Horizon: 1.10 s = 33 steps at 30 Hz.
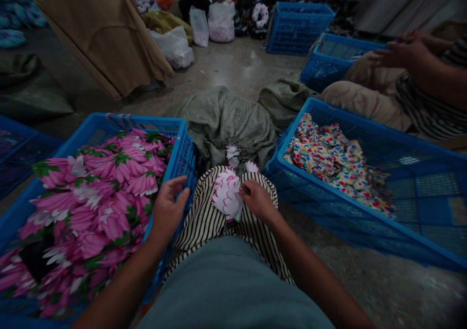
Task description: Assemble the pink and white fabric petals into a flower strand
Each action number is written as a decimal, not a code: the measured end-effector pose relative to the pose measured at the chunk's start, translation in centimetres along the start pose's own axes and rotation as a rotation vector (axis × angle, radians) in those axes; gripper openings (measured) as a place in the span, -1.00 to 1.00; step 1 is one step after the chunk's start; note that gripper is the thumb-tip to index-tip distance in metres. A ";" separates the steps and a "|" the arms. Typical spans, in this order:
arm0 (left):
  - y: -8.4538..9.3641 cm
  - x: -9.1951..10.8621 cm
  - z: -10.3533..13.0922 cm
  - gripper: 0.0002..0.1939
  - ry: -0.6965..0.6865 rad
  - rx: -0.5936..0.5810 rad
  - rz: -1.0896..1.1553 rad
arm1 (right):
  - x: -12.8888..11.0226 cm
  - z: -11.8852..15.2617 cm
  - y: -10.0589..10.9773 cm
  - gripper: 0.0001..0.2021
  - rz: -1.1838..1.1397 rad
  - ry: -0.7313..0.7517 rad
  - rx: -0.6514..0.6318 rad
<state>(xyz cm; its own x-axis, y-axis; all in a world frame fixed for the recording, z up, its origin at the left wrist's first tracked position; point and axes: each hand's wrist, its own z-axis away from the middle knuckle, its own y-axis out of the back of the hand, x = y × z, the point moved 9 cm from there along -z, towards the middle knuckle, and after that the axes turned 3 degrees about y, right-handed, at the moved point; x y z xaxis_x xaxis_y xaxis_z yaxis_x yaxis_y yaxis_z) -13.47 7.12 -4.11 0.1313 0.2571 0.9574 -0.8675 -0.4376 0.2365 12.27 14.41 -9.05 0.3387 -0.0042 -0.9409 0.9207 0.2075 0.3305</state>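
Observation:
A white and pink petal-patterned fabric piece [226, 194] rests on striped trousers over my lap. My right hand [258, 200] is at its right edge, fingers curled and pinched together against it. My left hand [170, 207] hangs beside the rim of the left blue crate [182, 142], fingers apart and holding nothing. Pink fabric flowers with green leaves [109, 198] fill that crate. Smaller white and pink pieces [233, 153] lie just beyond my knees, against a grey-green sack [226, 117].
To the right, a blue crate [328, 188] holds colourful dotted fabric pieces [335, 159]. A seated person [430, 76] is beyond it. A brown cloth-covered board [98, 37], plastic bags [222, 23] and another blue crate [301, 27] stand farther away on the floor.

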 end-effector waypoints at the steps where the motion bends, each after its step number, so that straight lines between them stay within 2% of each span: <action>1: -2.4 0.0 0.8 -0.73 0.015 -0.110 0.028 | -0.4 0.0 0.0 -0.91 0.001 0.015 -0.001; 3: -6.1 0.3 2.3 -0.74 0.014 -0.277 0.067 | -1.1 0.4 0.4 -0.92 -0.016 0.032 0.008; 5: -8.2 0.7 3.3 -0.65 0.006 -0.369 0.121 | -1.9 1.0 0.7 -0.91 -0.052 0.030 0.009; 9: -10.9 0.7 4.5 -0.40 0.133 -0.535 0.223 | -2.9 2.6 0.6 -0.83 -0.358 -0.054 0.029; 12: -12.3 0.3 5.4 -0.48 0.285 -0.620 0.295 | -3.3 3.7 -0.5 -0.81 -0.550 -0.106 0.032; 16: -12.8 -0.1 6.3 -0.68 0.478 -0.572 0.446 | -2.9 4.4 -1.2 -0.78 -0.557 -0.129 0.033; 20: -13.3 0.2 7.6 -0.66 0.658 -0.593 0.614 | -2.0 4.1 0.6 -0.76 -0.571 -0.134 0.141; 24: -13.1 0.1 8.3 -0.65 0.780 -0.591 0.622 | -1.7 4.0 2.7 -0.77 -0.492 -0.099 0.197; 26: -13.0 0.1 8.4 -0.64 0.785 -0.598 0.613 | -2.0 4.1 3.2 -0.75 -0.435 -0.071 0.183; 28: -12.8 0.2 8.3 -0.63 0.757 -0.606 0.590 | -2.7 4.4 3.1 -0.75 -0.385 -0.023 0.117; 31: -12.1 0.6 7.9 -0.70 0.650 -0.594 0.461 | -4.8 5.1 2.3 -0.85 -0.285 0.097 -0.043; 33: -11.6 1.0 7.6 -0.75 0.568 -0.596 0.327 | -6.2 5.6 2.1 -0.91 -0.203 0.178 -0.097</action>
<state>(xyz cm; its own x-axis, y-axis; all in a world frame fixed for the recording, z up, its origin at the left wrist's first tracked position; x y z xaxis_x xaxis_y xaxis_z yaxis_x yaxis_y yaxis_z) 0.39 5.89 -4.66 -0.2877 0.6562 0.6976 -0.9464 -0.0833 -0.3119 13.19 9.39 -2.07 0.1018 0.1146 -0.9882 0.9407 0.3121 0.1331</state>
